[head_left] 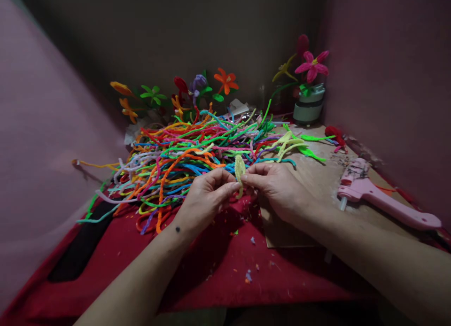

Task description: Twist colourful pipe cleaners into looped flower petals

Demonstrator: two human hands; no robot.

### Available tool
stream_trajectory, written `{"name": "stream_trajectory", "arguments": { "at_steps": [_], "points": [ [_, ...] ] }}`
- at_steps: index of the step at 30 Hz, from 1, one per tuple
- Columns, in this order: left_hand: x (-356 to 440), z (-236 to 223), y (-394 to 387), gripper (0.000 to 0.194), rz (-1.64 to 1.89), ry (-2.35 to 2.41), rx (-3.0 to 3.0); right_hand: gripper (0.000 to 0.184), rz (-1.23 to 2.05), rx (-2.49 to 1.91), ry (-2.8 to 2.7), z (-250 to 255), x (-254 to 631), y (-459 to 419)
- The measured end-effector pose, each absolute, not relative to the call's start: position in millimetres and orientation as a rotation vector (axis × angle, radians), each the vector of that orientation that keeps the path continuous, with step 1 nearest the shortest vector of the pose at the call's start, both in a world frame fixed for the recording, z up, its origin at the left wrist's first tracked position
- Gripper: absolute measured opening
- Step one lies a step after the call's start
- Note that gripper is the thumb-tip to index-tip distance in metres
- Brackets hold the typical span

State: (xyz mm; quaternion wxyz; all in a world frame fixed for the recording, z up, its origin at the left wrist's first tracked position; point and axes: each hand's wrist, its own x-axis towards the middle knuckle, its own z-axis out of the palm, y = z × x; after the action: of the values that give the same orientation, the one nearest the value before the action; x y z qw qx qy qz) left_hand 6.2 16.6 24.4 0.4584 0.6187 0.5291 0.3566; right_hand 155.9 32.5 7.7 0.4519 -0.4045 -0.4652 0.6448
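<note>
Pale yellow, a looped pipe cleaner (240,165) stands at mid-frame, pinched by thumb and forefinger of both left hand (212,187) and right hand (276,181), their fingertips partly hiding it. The remaining curled fingers are hard to make out.

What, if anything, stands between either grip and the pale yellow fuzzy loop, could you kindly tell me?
Nothing visible does: the left grip and the right grip both have their fingertips at the pale yellow loop. The pile of multicoloured stems lies beyond it, not in between.
</note>
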Motion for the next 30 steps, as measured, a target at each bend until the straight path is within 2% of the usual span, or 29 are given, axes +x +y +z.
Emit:
{"name": "stream_trajectory", "arguments": {
  "at_steps": [7, 16, 22, 30],
  "points": [
    [7, 20, 16, 0.018, 0.881, 1.388, 1.589, 0.011, 1.574, -1.021, -1.212, 10, 156, 31],
    [4, 11, 12, 0.011, 0.979, 1.498, 2.219, 0.011, 1.564, -1.035, -1.254, 5, 153, 32],
    [6, 16, 17, 0.013, 0.907, 1.393, 1.826, 0.013, 1.387, -1.081, -1.387, 7, 156, 32],
    [13, 18, 16, 0.015, 1.031, 1.248, 1.449, 0.015, 1.245, -1.135, -1.565, 5, 155, 30]
  ]
}}
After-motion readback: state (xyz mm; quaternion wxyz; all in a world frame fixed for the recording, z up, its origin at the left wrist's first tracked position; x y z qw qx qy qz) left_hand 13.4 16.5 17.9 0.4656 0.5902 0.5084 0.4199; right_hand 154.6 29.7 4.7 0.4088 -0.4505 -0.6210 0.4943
